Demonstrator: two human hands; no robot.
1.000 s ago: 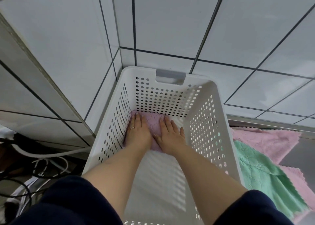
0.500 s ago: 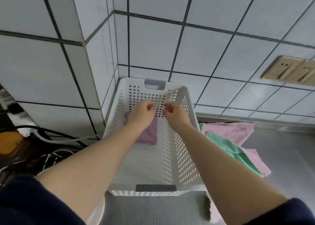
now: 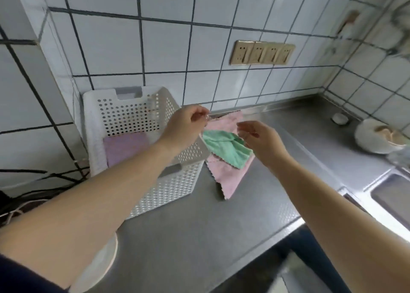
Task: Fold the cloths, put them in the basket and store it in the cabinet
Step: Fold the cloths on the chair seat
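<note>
A white perforated basket [image 3: 168, 188] stands on the steel counter [image 3: 221, 230] against the tiled corner. A folded purple cloth [image 3: 125, 147] lies flat on its bottom. Just right of the basket a green cloth [image 3: 224, 147] lies crumpled on top of pink cloths [image 3: 228, 179]. My left hand [image 3: 185, 127] hovers over the basket's right rim with its fingers loosely curled and nothing in them. My right hand [image 3: 261, 140] hangs above the green cloth's right edge, fingers relaxed, also holding nothing.
A sink [image 3: 392, 195] is set into the counter at the right. A white dish [image 3: 377, 137] and a small white cup [image 3: 339, 117] stand near the far right wall. Wall sockets [image 3: 263, 52] sit above the cloths. Dark cables [image 3: 33, 179] run at the left.
Both hands have lifted out of the basket, leaving the purple cloth inside, and moved right toward the cloth pile. The view has swung up and to the right.
</note>
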